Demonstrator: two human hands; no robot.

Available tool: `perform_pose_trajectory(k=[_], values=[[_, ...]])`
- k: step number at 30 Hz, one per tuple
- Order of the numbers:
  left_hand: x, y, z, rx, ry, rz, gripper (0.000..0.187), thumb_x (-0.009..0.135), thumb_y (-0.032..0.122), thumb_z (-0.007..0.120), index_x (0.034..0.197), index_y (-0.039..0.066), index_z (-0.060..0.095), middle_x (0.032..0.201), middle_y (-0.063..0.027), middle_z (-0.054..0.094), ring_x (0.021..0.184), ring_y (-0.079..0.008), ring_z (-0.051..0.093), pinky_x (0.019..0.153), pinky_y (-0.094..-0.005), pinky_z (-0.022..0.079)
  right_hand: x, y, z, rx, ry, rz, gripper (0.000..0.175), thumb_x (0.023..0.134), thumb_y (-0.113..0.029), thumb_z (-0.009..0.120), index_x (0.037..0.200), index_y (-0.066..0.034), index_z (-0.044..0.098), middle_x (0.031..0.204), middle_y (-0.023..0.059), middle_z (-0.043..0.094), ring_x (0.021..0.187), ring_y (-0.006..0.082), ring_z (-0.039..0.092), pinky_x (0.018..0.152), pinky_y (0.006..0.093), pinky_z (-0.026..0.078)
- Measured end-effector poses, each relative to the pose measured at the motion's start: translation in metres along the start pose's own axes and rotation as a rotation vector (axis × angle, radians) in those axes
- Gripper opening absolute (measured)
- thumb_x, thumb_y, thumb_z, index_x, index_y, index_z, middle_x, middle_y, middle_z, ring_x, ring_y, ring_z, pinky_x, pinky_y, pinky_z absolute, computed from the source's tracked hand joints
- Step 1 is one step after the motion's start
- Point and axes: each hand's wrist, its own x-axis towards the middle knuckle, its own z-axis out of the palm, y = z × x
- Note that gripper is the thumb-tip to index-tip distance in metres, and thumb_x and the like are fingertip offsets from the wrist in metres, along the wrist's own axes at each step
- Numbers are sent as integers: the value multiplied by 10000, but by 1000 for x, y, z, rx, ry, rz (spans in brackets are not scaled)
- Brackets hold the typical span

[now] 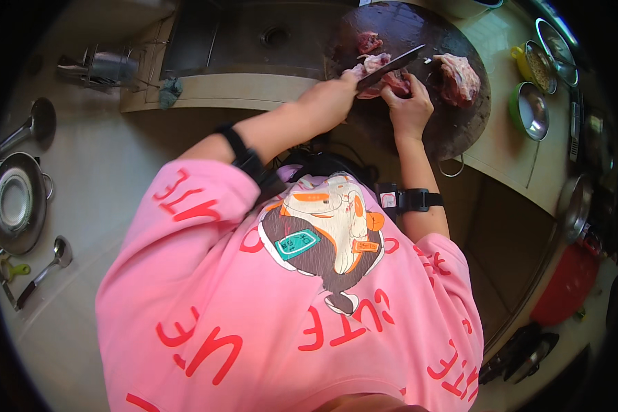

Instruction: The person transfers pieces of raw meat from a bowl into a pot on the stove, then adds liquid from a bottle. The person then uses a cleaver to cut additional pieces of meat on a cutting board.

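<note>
My left hand point(335, 100) grips the handle of a kitchen knife point(391, 67), whose blade slants up and right over a piece of raw meat point(395, 82). With thumb and fingers, my right hand point(412, 105) holds that meat from its near right side. How deep the blade's edge sits in it is hidden. Pale, fatty meat point(376, 62) lies just beyond the blade, and a small red chunk point(368, 42) is farther back. A larger piece of meat with white fat point(458, 80) sits to the right. All rest on a round, dark chopping board point(443, 131).
A sink point(247, 56) lies left of the board, with a teal cloth point(171, 92) on the counter edge. On the right counter stand a yellow bowl of grains point(539, 69) and a green-sided metal bowl point(533, 110). A ladle point(62, 250) is at far left.
</note>
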Motion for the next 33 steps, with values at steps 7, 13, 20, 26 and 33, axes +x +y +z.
perform_pose_trajectory(k=[7,13,20,26,33], values=[[21,-2,10,-40,94,126,227,900,103,462,1055,-61,486,903,-301,654,872,-436,659,748,-513,523,-2,0,-1,-30,22,-3,419,663,-259,743,987,-6,663,983,164,677,882,331,658,799,393,530],[-16,-14,3,39,-175,-107,237,873,43,496,1063,-79,424,866,-318,639,828,-463,638,696,-530,501,0,3,-1,-23,8,56,436,653,-256,751,991,6,663,980,178,677,878,334,661,807,388,530],[16,1,0,-59,92,177,201,868,51,494,1035,-61,487,900,-298,660,860,-442,664,745,-521,525,-1,3,-2,-71,0,20,440,652,-268,760,987,-1,663,977,181,676,873,340,658,797,391,529],[-17,-14,-3,20,-113,-79,176,909,82,478,1019,-56,463,848,-299,647,830,-470,640,684,-527,505,-2,1,-6,-73,-3,29,440,653,-260,754,997,-3,659,978,181,674,889,341,658,820,390,527],[3,-10,-2,-16,-15,96,217,862,25,482,1060,-57,451,892,-299,652,861,-459,646,719,-504,524,-2,-1,-12,-107,-7,90,444,650,-254,754,1001,1,662,996,190,673,905,346,657,834,388,523]])
